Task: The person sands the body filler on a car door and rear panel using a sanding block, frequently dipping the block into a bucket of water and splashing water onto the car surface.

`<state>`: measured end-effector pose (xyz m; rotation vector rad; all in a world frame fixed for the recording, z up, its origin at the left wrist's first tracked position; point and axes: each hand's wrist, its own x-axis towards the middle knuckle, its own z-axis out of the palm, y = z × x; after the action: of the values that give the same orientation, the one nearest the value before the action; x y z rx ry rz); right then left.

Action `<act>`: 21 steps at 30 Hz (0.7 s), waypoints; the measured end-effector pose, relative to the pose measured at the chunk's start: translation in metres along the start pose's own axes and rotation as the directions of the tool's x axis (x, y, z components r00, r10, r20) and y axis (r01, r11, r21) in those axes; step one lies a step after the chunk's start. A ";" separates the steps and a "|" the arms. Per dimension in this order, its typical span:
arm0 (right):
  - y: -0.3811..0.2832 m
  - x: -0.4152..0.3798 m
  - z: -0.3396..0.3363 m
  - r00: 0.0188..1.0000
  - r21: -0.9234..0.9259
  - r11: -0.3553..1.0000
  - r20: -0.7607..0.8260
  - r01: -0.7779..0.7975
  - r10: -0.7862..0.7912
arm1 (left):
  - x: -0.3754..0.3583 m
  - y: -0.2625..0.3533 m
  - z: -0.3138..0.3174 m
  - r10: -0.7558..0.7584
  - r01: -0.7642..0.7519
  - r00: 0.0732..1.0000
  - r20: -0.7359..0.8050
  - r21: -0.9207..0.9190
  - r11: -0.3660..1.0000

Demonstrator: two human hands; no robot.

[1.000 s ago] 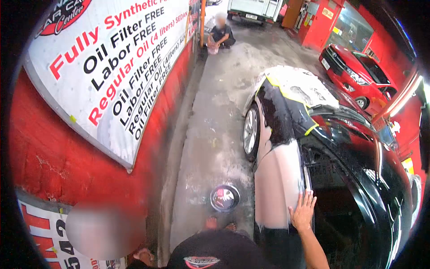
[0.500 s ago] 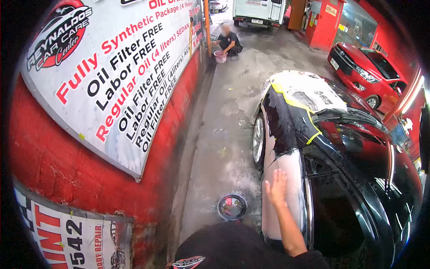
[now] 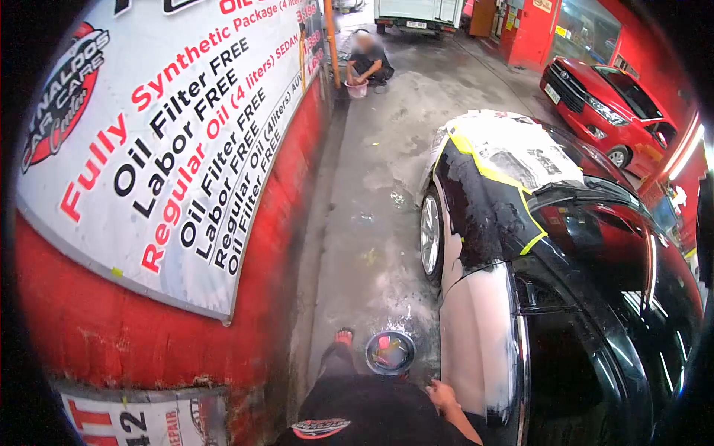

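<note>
My right hand (image 3: pixel 444 395) is low beside the car's side panel (image 3: pixel 476 327), which has a pale, whitish patch next to black paint. Its fingers look loosely parted and point toward a dark round basin (image 3: pixel 370 364) on the ground. Nothing shows in that hand. Inside the basin, a pink piece (image 3: pixel 384 343) and other small items sit in water. My left hand is out of view. Yellow tape (image 3: pixel 483 172) edges a white covering (image 3: pixel 520 145) over the black car's hood.
A red wall (image 3: pixel 149 342) with a large printed sign (image 3: pixel 186 149) runs along the left. Farther off, a person (image 3: pixel 368 59) crouches at a pink bucket (image 3: pixel 357 90). A white vehicle (image 3: pixel 418 11) and a red car (image 3: pixel 606 104) stand beyond.
My right hand has left the pale panel and dropped down and back toward the basin. The view has shifted, and my foot now shows. The crouching person's arms have moved to the bucket.
</note>
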<state>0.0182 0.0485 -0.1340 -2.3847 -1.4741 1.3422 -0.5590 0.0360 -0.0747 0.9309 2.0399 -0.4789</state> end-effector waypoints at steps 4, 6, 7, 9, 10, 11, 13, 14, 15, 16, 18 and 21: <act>0.119 -0.008 0.084 0.993 -0.182 0.981 0.079 -0.072 0.087 | 0.089 0.014 -0.058 0.120 -0.116 0.993 -0.018 0.153 0.981; 0.123 -0.030 0.098 0.974 -0.250 0.954 0.109 -0.168 0.200 | 0.163 0.048 -0.102 0.255 -0.241 0.966 -0.040 0.216 0.946; 0.104 -0.050 0.094 0.952 -0.096 0.957 0.118 -0.272 0.283 | 0.203 0.074 -0.128 0.316 -0.318 0.948 0.040 0.090 0.944; 0.056 -0.094 0.084 0.890 0.174 0.873 0.125 -0.456 0.439 | 0.192 0.149 -0.197 0.353 -0.352 0.935 -0.012 0.053 0.934; 0.029 -0.106 0.081 0.869 0.241 0.835 0.116 -0.495 0.481 | 0.175 0.185 -0.234 0.344 -0.343 0.939 0.005 -0.048 0.938; 0.003 -0.116 0.080 0.850 0.307 0.796 0.110 -0.522 0.515 | 0.197 0.208 -0.249 0.399 -0.398 0.917 -0.017 0.032 0.917; -0.044 -0.135 0.084 0.828 0.378 0.749 0.101 -0.545 0.552 | 0.229 0.248 -0.269 0.459 -0.454 0.888 -0.020 0.116 0.883; -0.064 -0.141 0.088 0.823 0.403 0.734 0.097 -0.546 0.559 | 0.236 0.270 -0.278 0.463 -0.459 0.886 -0.008 0.117 0.880; -0.083 -0.143 0.090 0.818 0.428 0.719 0.092 -0.547 0.568 | 0.239 0.287 -0.283 0.468 -0.465 0.884 0.000 0.116 0.878; -0.100 -0.146 0.094 0.813 0.443 0.708 0.091 -0.550 0.575 | 0.242 0.296 -0.284 0.471 -0.469 0.882 0.018 0.125 0.874; -0.128 -0.151 0.100 0.801 0.466 0.688 0.083 -0.557 0.592 | 0.245 0.314 -0.289 0.481 -0.482 0.876 0.043 0.150 0.863; -0.158 -0.155 0.108 0.777 0.487 0.653 0.087 -0.579 0.624 | 0.246 0.313 -0.277 0.464 -0.470 0.882 0.081 0.184 0.863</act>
<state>-0.1953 -0.0212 -0.0324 -2.5879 -0.1994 1.4404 -0.5627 0.5195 -0.1115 1.4811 1.6715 -0.4284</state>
